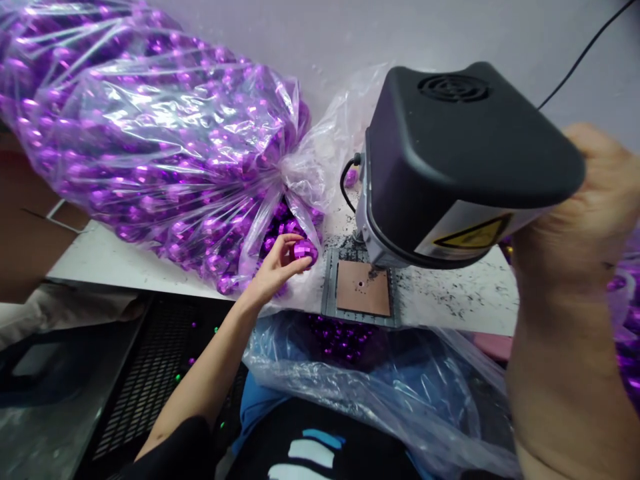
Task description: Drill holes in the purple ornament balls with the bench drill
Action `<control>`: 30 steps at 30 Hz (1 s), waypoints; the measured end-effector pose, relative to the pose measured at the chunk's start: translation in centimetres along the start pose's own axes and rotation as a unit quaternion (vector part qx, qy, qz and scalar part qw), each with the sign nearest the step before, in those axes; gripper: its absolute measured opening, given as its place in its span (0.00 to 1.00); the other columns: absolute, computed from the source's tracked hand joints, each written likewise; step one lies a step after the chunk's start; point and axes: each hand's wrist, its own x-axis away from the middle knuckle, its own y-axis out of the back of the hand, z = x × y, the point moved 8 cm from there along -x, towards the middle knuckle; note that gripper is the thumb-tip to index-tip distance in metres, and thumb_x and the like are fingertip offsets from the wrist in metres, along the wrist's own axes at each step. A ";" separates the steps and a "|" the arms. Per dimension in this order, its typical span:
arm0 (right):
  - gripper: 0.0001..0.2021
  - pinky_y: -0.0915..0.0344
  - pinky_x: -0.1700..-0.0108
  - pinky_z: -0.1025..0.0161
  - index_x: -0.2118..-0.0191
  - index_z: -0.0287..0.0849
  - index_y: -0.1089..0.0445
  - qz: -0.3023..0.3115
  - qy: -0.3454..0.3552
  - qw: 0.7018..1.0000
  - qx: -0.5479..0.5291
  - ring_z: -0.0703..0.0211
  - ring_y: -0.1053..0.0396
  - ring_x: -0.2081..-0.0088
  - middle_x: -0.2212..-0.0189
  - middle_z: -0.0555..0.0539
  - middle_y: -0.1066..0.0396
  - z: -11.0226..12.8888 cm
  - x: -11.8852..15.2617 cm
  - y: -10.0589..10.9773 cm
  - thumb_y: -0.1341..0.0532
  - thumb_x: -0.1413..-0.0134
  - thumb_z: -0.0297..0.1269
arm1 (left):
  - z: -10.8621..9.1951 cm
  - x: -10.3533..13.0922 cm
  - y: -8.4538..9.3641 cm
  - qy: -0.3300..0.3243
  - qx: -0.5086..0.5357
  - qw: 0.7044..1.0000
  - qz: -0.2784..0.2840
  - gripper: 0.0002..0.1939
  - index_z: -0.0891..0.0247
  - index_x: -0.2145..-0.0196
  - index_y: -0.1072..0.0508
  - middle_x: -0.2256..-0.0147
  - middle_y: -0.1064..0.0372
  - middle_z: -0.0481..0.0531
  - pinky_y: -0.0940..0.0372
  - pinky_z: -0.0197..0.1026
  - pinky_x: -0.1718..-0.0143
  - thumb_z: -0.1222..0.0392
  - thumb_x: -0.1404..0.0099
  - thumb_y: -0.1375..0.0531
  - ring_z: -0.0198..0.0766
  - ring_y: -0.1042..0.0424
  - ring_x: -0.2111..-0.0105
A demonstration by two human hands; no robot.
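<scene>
My left hand (283, 261) pinches a purple mirrored ball (305, 251) between thumb and fingers, at the mouth of a large clear plastic bag (170, 120) full of similar balls. Right of it lies a square brown plate (376, 293) with a small hole, set on a grey metal base (330, 293). A black machine housing (465, 140) with a vent and a yellow warning label rises above the plate. My right hand (603, 177) is raised at the housing's right side, curled closed; the housing hides its fingers and whatever they grip.
Dark shavings lie over the white tabletop (450, 293). Below the table edge an open plastic bag (360, 387) holds more purple balls (345, 337). A cardboard box (35, 227) is at the left, above a black mesh crate (135, 393). A cable (585, 53) runs along the wall.
</scene>
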 end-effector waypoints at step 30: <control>0.19 0.58 0.71 0.71 0.75 0.33 0.42 0.012 -0.005 1.000 -0.008 0.78 0.54 0.75 0.80 0.54 0.51 1.1 -0.2 -0.2 0.42 0.42 0.45 | 2.2 0.3 -11.9 -0.124 -0.079 0.989 0.033 0.27 0.60 0.43 0.40 0.46 0.35 0.57 0.41 0.53 0.40 0.53 0.36 0.36 0.48 0.35 0.44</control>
